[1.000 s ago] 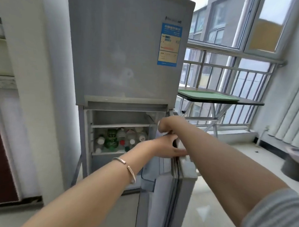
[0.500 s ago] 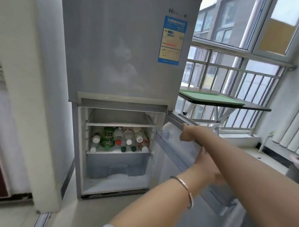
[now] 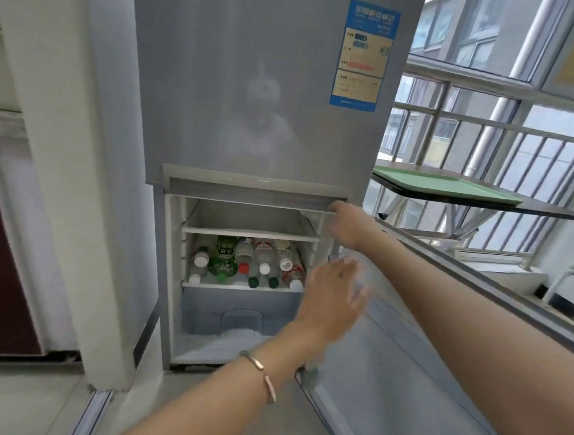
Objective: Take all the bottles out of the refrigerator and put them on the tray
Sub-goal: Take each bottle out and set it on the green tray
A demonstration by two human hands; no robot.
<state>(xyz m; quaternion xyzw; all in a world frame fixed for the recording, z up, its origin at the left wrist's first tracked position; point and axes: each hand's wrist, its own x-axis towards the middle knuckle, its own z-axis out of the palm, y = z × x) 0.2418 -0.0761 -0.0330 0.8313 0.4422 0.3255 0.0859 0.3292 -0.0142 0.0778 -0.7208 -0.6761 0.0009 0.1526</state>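
Bottles (image 3: 244,261) on fridge (image 3: 250,117) mid shelf; tray (image 3: 444,188) on table (image 3: 549,212), right of fridge.

Both hands blur: the left hand (image 3: 333,298) is smeared at its edges, and we cannot tell how the fingers of the right hand (image 3: 351,225) lie. The left hand hides the right end of the bottles (image 3: 244,261), so we cannot count them. The refrigerator (image 3: 252,84) and its open door (image 3: 404,370) are cut off by the frame, and the sticker (image 3: 363,53) print is too small to read.

Home balcony, refrigerator (image 3: 262,84), barred windows (image 3: 499,141)
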